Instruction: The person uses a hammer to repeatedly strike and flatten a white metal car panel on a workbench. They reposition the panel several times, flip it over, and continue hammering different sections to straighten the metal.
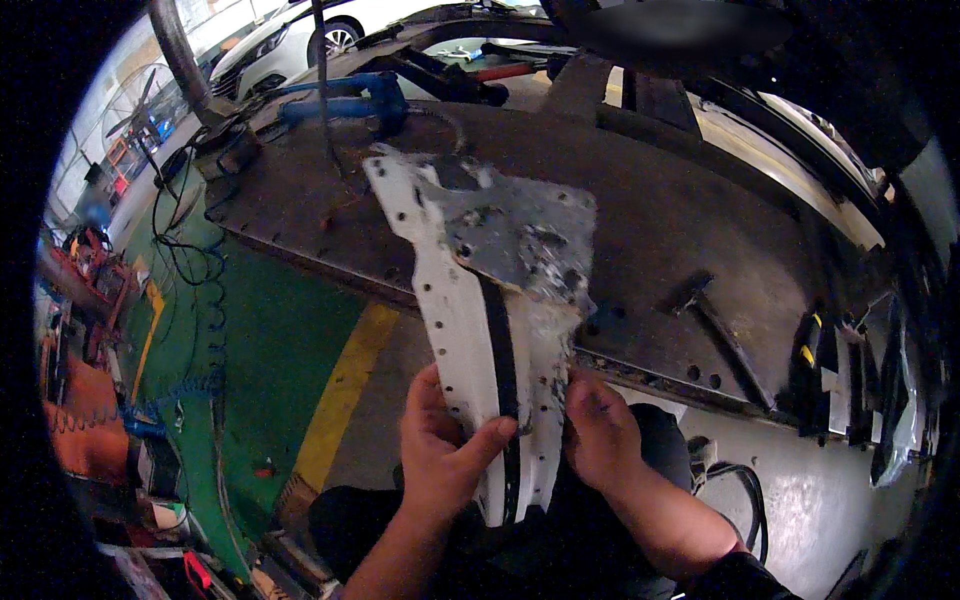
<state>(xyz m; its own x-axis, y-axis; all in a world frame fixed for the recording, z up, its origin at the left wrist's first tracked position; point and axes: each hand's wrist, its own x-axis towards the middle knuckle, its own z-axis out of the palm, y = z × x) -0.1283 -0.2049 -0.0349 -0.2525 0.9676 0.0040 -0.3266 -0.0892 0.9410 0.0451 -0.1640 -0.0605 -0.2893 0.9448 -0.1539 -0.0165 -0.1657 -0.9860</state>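
A long white sheet-metal car body panel (455, 330) lies tilted in front of me, its far end over the edge of a dark metal table (660, 220). Small holes run along its sides, and a black strip goes down its middle. The wide far end has a grey, scuffed sheet with bent, rough edges. My left hand (445, 445) grips the panel's left side near its lower end, thumb on top beside the black strip. My right hand (605, 430) is closed at the right edge, with its fingertips partly hidden.
A hammer (725, 340) lies on the table's right side. At the far left is a blue tool (345, 105). Coiled hose (215, 300) hangs over the green floor (260, 330). Dark strips and clear plastic (895, 420) hang at the right. A white car (290, 50) stands behind.
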